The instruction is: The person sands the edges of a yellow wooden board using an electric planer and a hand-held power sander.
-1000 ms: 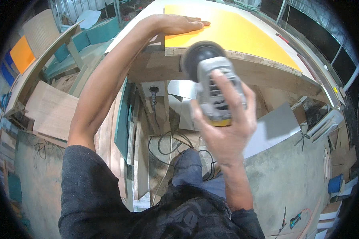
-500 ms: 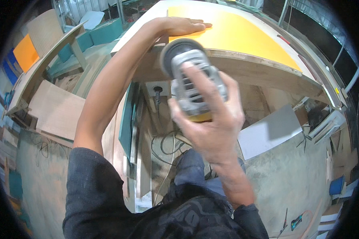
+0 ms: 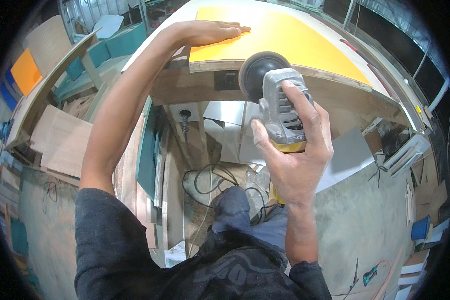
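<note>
A yellow-faced board (image 3: 285,37) lies on the workbench with its raw edge toward me. My left hand (image 3: 210,33) rests flat on its left part, fingers stretched out to the right. In my right hand (image 3: 302,172) is a grey power sander (image 3: 284,107) with a yellow end. The fingers wrap round its body, the index finger lying along the top. Its round dark disc (image 3: 265,72) is tilted against or very near the board's front edge; the exact contact cannot be made out.
A socket (image 3: 230,79) is set in the bench's front rail. Below, black cables (image 3: 210,185) loop on the floor by my legs. Green-faced panels (image 3: 147,155) stand upright on the left, and a white sheet (image 3: 347,160) leans at the right. A blue bin (image 3: 421,228) stands far right.
The sander in my right hand has moved right along the board's front edge, uncovering the socket. My left hand stays flat on the board; the whole view has shifted slightly.
</note>
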The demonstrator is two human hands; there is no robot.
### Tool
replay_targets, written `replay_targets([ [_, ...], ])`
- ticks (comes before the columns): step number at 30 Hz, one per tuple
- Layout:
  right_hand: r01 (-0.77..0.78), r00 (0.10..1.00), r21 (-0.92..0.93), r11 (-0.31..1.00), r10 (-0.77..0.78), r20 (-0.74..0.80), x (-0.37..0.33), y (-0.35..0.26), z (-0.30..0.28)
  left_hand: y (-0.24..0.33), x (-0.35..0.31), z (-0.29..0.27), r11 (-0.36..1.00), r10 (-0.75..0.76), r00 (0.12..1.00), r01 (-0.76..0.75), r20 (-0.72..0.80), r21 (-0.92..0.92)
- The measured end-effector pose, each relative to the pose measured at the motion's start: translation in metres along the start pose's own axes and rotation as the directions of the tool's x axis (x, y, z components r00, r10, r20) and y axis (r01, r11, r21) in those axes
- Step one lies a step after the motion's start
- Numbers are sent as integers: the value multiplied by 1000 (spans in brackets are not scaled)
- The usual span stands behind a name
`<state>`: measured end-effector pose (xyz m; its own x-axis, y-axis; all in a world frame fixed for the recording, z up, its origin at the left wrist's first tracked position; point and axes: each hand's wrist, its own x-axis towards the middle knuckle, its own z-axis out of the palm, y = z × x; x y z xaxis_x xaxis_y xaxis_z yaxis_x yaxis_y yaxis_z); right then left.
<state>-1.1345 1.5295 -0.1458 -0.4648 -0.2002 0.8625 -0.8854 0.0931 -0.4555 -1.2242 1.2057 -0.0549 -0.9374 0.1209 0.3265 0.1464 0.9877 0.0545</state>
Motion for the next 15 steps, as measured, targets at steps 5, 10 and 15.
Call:
replay_targets([
  [5,-19,1000,-15,1000,20,6,0,18,-17,12,-10,-1,999,-54,998,53,32,3],
  [10,-115,993,7,993,115,-20,10,35,-41,2,-9,-2,999,-45,997,45,63,-6],
  [15,-164,971,39,986,168,-168,17,80,-79,6,-5,-3,999,-42,995,44,86,-31],
])
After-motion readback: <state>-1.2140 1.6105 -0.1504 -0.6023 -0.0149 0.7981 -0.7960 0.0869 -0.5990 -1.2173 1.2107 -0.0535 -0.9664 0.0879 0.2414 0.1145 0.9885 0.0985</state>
